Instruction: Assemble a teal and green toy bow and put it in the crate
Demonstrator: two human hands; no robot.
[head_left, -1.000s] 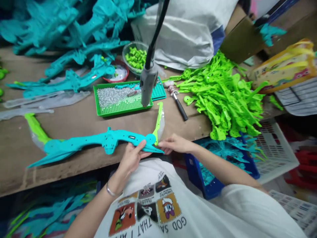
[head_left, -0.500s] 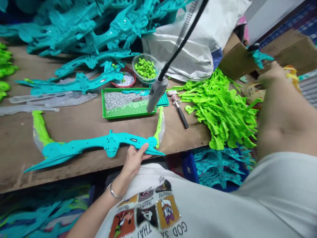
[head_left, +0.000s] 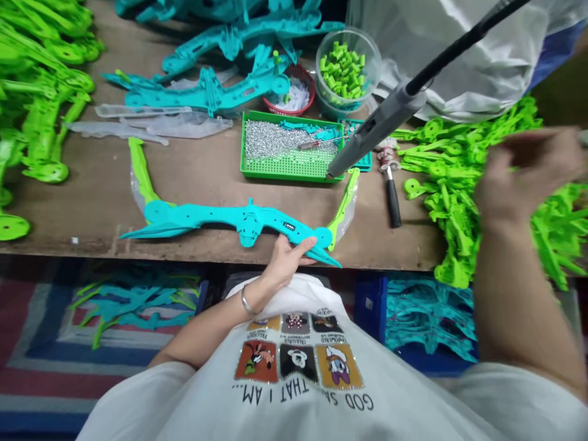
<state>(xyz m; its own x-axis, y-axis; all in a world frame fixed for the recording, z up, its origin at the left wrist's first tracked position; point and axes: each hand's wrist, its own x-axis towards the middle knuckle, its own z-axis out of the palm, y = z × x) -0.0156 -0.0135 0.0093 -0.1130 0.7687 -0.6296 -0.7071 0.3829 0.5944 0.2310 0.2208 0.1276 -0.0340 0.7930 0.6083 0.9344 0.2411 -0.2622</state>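
Note:
My left hand (head_left: 287, 262) grips the right end of a turquoise toy bow body (head_left: 206, 215), thumb on top and fingers underneath. The body lies along the table's front edge, with a lime-green limb (head_left: 143, 171) at its left end and another green limb (head_left: 342, 211) at its right. Clear, pale pieces show alongside both limbs. Smeared by motion, my right hand (head_left: 528, 162) is over or beside a heap of lime-green parts (head_left: 452, 202); whether it holds anything is unclear. A grey electric screwdriver (head_left: 374, 131) hangs above the table.
A green tray (head_left: 285, 166) holds many small screws and a screwdriver. Behind stand a clear tub (head_left: 342, 73) of green pieces and a red basket (head_left: 312, 92). A black-handled hammer-like tool (head_left: 392, 199) lies right. Turquoise parts (head_left: 174, 95) and green parts (head_left: 46, 122) occupy the left.
The view has swung right-side down and leveled. My right hand has come back from the cardboard boxes to near the green heap. My left hand keeps its hold on the bow.

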